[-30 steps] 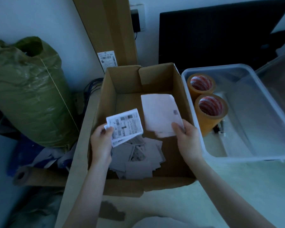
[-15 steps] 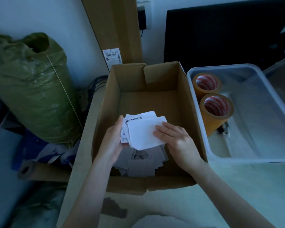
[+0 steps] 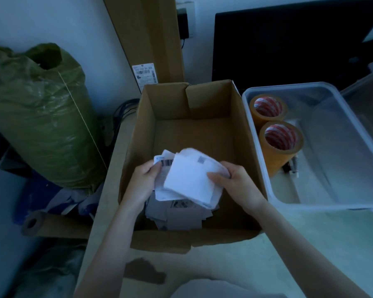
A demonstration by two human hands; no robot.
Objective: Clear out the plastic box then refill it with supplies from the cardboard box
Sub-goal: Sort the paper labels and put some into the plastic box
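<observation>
Head view shows both hands inside the cardboard box: the left hand grips the left edge of a bundle of paper labels and the right hand pinches its right edge, likely squaring the sheets for one lift. Loose slips lie beneath on the box floor. Just right of the box, the plastic box holds two tape rolls, so refilling seems underway.
</observation>
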